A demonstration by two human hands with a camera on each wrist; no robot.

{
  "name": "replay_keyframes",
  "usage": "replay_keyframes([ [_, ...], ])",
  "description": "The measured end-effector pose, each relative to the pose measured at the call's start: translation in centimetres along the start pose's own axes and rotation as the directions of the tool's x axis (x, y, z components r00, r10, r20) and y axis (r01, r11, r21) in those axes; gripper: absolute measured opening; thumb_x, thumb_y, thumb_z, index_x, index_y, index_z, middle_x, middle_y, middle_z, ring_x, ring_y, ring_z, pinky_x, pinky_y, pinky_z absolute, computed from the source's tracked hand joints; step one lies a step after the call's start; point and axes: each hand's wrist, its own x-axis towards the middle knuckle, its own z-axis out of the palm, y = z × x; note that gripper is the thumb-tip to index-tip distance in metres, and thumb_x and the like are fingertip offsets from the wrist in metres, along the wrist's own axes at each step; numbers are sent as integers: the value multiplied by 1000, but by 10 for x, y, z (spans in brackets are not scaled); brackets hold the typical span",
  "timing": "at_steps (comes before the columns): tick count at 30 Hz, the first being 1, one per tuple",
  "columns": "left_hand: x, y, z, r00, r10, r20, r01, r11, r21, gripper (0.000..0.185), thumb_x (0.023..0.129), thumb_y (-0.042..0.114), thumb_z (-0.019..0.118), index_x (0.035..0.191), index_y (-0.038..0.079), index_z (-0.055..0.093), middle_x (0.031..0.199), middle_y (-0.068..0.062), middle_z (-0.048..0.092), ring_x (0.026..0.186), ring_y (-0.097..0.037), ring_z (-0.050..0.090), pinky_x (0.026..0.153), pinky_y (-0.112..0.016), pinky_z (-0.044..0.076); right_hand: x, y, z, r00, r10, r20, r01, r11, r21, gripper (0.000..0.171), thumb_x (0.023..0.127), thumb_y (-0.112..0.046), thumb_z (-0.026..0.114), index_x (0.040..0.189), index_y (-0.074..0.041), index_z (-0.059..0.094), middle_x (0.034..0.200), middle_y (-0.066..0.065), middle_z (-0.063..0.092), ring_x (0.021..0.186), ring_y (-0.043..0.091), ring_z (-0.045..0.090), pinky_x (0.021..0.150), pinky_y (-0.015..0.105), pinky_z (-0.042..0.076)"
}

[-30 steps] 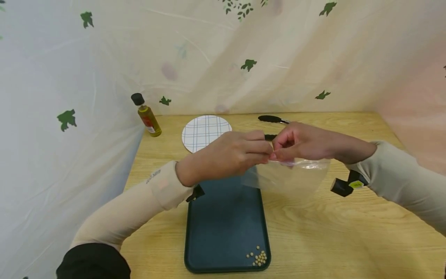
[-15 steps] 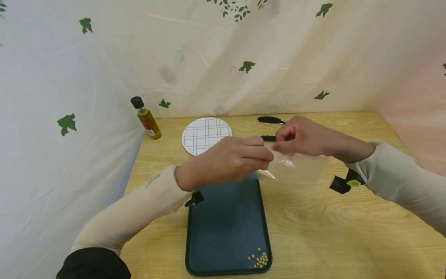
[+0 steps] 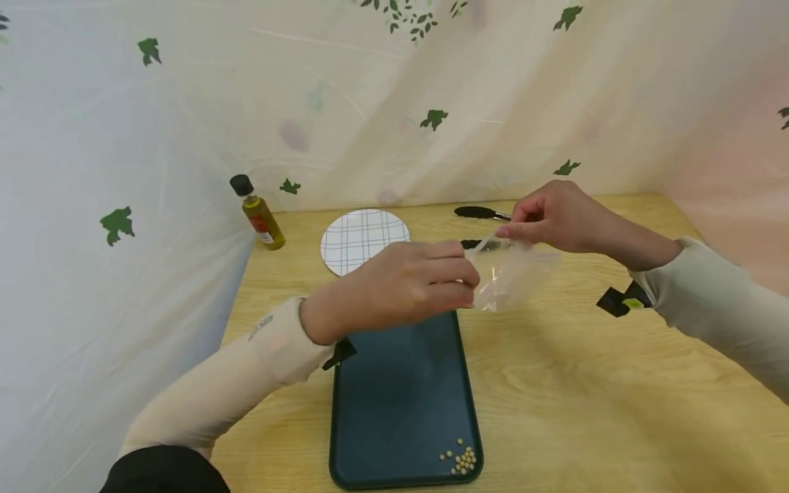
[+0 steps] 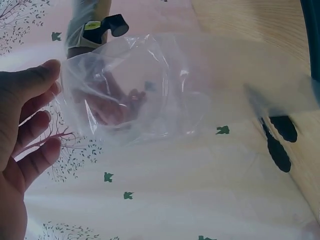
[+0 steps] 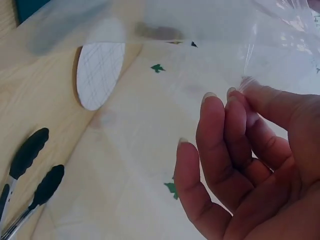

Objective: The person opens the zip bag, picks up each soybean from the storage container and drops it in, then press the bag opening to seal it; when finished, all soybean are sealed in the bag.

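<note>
A clear plastic bag hangs between the two hands above the far end of the tray, its mouth spread apart. My left hand pinches one side of the opening; in the left wrist view its thumb presses the film against the index finger. On the other side, my right hand pinches the opposite edge between thumb and index finger, as the right wrist view shows at the fingertips. Through the film I see the right hand, blurred. The bag looks to have nothing inside.
A dark tray lies below, with several small round beige beans in its near right corner. Behind are a round checked board, black-tipped tongs and an oil bottle. Patterned cloth rises along the table's back.
My right hand has moved up and to the right, away from the left hand, drawing the bag's mouth apart. The left hand has stayed nearly in place.
</note>
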Motion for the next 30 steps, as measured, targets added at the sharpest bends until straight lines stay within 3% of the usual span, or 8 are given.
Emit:
replay_keyframes([
  [5,2,-3,3,990,-107,90,112,992,-58,16,102,28,59,101,18,71,111,2,66,89,-11,59,70,-21,52,-7,-10,-1,994,-100,37,97,992,77,11,93,-18,72,85,-14,77,70,1,68,57,12,55,54,26,43],
  [9,4,-10,3,956,-205,212,222,973,-61,35,98,42,62,123,18,67,125,0,64,66,-9,58,62,-22,52,-10,-16,2,973,-220,68,208,967,146,9,94,-11,69,94,-12,78,82,1,75,68,7,68,67,25,55],
  [12,5,-16,3,927,-259,273,279,959,-38,53,96,48,64,138,17,58,129,1,63,54,-11,51,57,-24,48,-10,-18,5,949,-311,43,301,939,166,11,93,-8,69,96,-12,78,81,-3,75,67,7,68,66,25,56],
  [16,5,-23,-1,906,-297,302,319,947,-26,50,95,46,64,135,17,61,124,1,63,55,-10,51,57,-27,48,-11,-20,5,920,-391,-17,388,907,163,12,90,-6,72,95,-14,79,80,-6,75,65,5,66,62,24,55],
  [21,2,-29,-8,904,-291,313,318,947,-38,34,95,36,65,124,19,69,116,2,66,68,-11,58,65,-29,51,-11,-21,3,914,-405,-14,401,901,167,12,88,-6,74,95,-13,79,81,-3,76,64,4,67,57,25,54],
  [24,1,-31,-9,918,-263,296,284,958,-29,28,94,35,66,116,20,74,114,4,71,83,-16,57,72,-31,47,-12,-20,2,915,-404,12,397,904,161,12,88,-6,74,95,-14,79,80,-3,76,64,5,66,53,25,52],
  [27,2,-31,-10,930,-242,278,257,966,-19,23,93,37,66,109,24,77,110,8,74,99,-20,53,93,-43,42,-12,-20,2,909,-416,26,408,901,146,12,87,-7,75,96,-14,79,80,-3,76,63,5,67,54,24,53],
  [30,2,-30,-11,927,-231,294,257,965,-52,21,93,37,65,107,27,77,106,11,75,109,-20,54,109,-55,32,-12,-19,2,898,-439,5,435,893,117,12,86,-7,76,96,-13,80,80,-3,77,64,5,68,57,23,55],
])
